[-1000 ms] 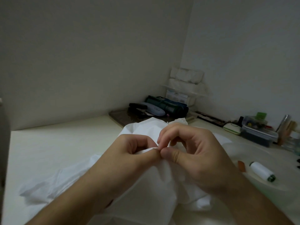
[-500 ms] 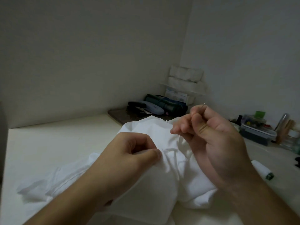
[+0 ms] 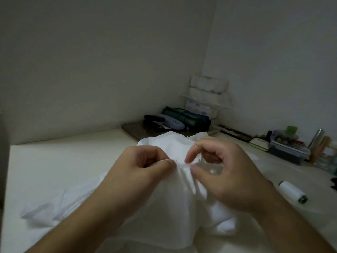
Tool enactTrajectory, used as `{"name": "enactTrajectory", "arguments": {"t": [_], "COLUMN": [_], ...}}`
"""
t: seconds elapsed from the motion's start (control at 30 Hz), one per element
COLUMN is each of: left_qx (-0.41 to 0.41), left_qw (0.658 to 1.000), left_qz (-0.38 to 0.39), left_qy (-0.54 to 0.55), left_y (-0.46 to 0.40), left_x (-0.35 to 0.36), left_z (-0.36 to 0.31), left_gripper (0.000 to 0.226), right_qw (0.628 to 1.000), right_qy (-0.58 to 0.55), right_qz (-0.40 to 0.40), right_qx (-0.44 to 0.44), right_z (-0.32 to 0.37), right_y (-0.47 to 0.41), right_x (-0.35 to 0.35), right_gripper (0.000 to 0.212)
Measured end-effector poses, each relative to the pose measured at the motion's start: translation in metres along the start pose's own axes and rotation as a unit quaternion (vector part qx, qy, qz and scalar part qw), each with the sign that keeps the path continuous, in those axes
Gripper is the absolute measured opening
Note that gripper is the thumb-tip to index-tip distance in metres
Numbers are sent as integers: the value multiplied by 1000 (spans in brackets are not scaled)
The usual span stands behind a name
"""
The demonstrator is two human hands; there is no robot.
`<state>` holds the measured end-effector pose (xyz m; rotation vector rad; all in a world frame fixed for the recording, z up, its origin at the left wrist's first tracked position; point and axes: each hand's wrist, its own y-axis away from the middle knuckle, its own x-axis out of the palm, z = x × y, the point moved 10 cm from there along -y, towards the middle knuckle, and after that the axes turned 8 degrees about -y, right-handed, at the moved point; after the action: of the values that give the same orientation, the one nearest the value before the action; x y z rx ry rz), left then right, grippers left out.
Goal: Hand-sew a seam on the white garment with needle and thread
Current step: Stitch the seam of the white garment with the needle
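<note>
A crumpled white cloth garment (image 3: 175, 203) lies bunched on the pale tabletop, spreading flat toward the left, with one fold raised at its middle. A thin dark metal needle (image 3: 191, 163) lies nearly level at that raised fold. A white thread spool with a green end (image 3: 291, 192) lies on its side to the right, apart from the garment.
</note>
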<state>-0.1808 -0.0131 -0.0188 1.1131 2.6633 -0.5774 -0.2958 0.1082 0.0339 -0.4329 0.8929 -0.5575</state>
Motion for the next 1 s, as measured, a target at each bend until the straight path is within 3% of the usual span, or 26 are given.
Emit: {"name": "enactTrajectory", "arguments": {"t": [0.2, 0.33, 0.47, 0.77, 0.9, 1.0], "left_qx": [-3, 7, 32, 16, 13, 10], "left_qw": [1000, 1000, 999, 999, 999, 999], "left_qz": [0, -6, 21, 46, 36, 42], "left_qy": [5, 25, 39, 25, 29, 33], "left_y": [1, 1, 5, 5, 4, 4], "left_x": [0, -1, 3, 9, 7, 8], "left_z": [1, -2, -13, -10, -10, -10], "left_gripper": [23, 6, 18, 12, 12, 13], "right_qw": [996, 993, 984, 957, 965, 986], "right_qy": [-27, -49, -54, -29, -72, -144], "right_qz": [-70, -98, -159, -256, -226, -82], "right_qx": [42, 52, 63, 130, 109, 33], "right_z": [-12, -11, -14, -39, -35, -9], "right_y": [-1, -2, 1, 8, 6, 0], "right_x": [-14, -18, -28, -49, -47, -21], "right_gripper": [16, 20, 21, 17, 19, 27]}}
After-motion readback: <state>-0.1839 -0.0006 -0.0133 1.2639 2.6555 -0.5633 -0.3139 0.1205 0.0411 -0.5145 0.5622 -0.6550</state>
